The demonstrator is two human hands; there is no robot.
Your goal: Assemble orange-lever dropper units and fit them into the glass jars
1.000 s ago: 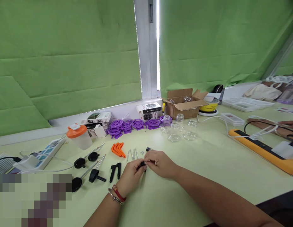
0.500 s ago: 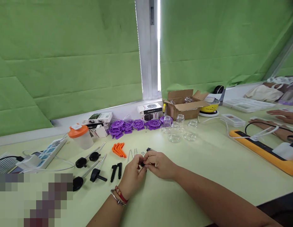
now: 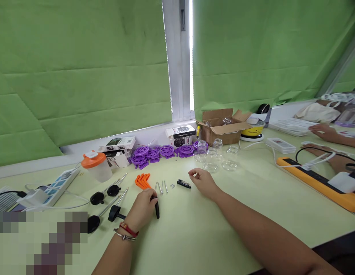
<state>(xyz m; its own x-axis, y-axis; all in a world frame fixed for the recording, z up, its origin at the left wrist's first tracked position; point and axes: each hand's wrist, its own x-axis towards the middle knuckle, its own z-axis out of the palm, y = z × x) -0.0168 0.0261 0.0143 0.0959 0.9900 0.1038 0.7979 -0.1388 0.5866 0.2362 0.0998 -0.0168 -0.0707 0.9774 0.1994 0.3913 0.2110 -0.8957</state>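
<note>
My left hand point(image 3: 143, 205) is closed on a black plastic crank handle point(image 3: 157, 211), whose lower end sticks out below the fingers. Orange curved pieces point(image 3: 142, 181) lie just beyond that hand, several of them side by side. To the right, my right hand point(image 3: 205, 184) hovers with thumb and fingertips drawn together; whatever is between them is too small to make out. Beside its fingertips lies a black bit holder point(image 3: 183, 184) with a row of metal bits. Between the hands are thin metal rods point(image 3: 161, 187) and small metal parts point(image 3: 172, 186).
Black knobs with metal shafts point(image 3: 114, 214) lie at left near a lidded cup point(image 3: 96, 166). Purple plastic wheels point(image 3: 167, 151), glass jars point(image 3: 217, 145) and a cardboard box point(image 3: 223, 131) line the back. An orange-black power strip point(image 3: 315, 185) and another person's hand point(image 3: 323, 133) are at right.
My hands have parted from a small dark item they held together. The left moved left and took hold of a black handle; the right moved right, uncovering the bit holder.
</note>
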